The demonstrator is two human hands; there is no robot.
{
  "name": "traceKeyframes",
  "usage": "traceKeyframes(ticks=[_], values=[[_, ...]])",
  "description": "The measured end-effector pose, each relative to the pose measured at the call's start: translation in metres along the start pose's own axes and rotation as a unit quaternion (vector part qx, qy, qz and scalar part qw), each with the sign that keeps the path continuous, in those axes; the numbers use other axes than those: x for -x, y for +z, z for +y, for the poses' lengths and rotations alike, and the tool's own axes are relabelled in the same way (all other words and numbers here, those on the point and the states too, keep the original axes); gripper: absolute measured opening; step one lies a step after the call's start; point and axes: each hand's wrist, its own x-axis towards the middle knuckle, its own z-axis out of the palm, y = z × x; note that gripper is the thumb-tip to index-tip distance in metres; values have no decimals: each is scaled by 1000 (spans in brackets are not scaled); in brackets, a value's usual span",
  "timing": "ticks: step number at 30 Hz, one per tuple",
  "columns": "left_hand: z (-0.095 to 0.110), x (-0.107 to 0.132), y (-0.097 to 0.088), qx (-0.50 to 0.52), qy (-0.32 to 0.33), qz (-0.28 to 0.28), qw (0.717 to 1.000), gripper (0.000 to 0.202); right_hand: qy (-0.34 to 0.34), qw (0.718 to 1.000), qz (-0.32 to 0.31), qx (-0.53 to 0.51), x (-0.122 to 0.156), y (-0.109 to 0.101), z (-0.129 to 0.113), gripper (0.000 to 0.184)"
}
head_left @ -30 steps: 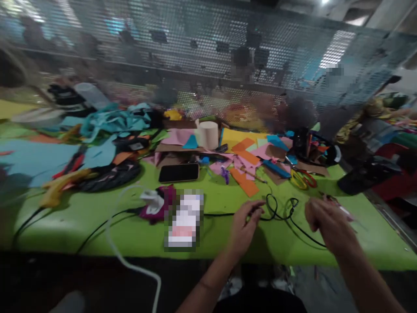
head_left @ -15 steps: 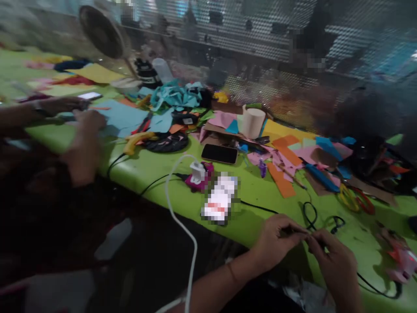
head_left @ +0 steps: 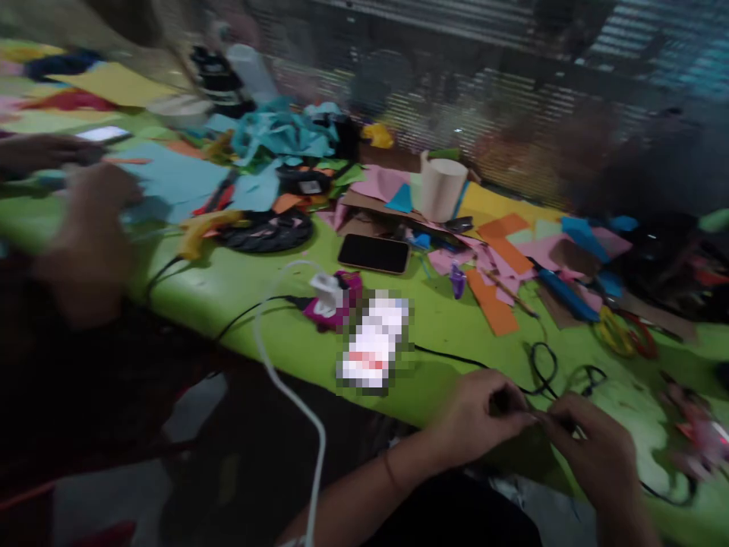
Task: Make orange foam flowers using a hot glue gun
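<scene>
My left hand [head_left: 481,414] is closed in a pinch at the front edge of the green table [head_left: 444,403]. My right hand [head_left: 595,441] pinches too, its fingertips meeting those of the left. Whatever lies between them is small, dark and too hidden to name. A thin black cable [head_left: 456,355] passes just behind my hands and loops [head_left: 544,368] on the tabletop. To the left of my hands lies a phone with a lit screen [head_left: 373,346]. A white charger [head_left: 327,292] is plugged into a magenta socket block [head_left: 336,308] beside that phone.
Behind lie a dark phone [head_left: 374,253], paper scraps [head_left: 504,243], a cream cup-like roll [head_left: 443,190], a purple clip [head_left: 456,281] and scissors [head_left: 618,332]. A yellow glue gun [head_left: 202,232] is farther left. Another person's arm [head_left: 94,243] reaches onto the table there. A white cable [head_left: 307,418] hangs in front.
The view has shifted, so the objects at left sit farther left and higher. My two hands keep their fingertips together. The other person's arms stay over the blue paper's left side.
</scene>
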Motion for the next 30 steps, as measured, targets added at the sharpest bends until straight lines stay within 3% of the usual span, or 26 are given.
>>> traceKeyframes(ticks=[2, 5, 9, 12, 15, 18, 20, 22, 26, 30], values=[[3, 0, -5, -37, -11, -24, 999, 10, -43, 999, -1, 0, -3, 0, -3, 42], [6, -4, -8, -62, -12, -65, 996, 8, -54, 998, 5, -15, -7, 0, -5, 40], [7, -2, -6, 13, -67, -149, 987, 14, -13, 992, -11, -125, -6, -5, -8, 45], [5, -2, -8, 68, -64, -121, 988, 22, 43, 980, 25, -192, 3, -20, -2, 40], [1, -9, -11, 13, -60, -73, 995, 21, 89, 982, 129, -106, 20, -46, 21, 21], [-2, -20, -8, -94, -22, -104, 990, 42, 142, 970, 190, 48, 40, -72, 55, 27], [-1, -26, -2, -197, 37, -151, 968, 49, 196, 955, 178, 132, 52, -82, 76, 38], [0, -32, 8, -306, 96, -196, 927, 50, 233, 945, 150, 172, 59, -85, 93, 39], [2, -43, 28, -440, 152, -234, 853, 52, 188, 960, 121, 168, 60, -76, 112, 33], [6, -57, 41, -517, 150, -259, 802, 59, 177, 956, 164, 166, 53, -71, 137, 33]])
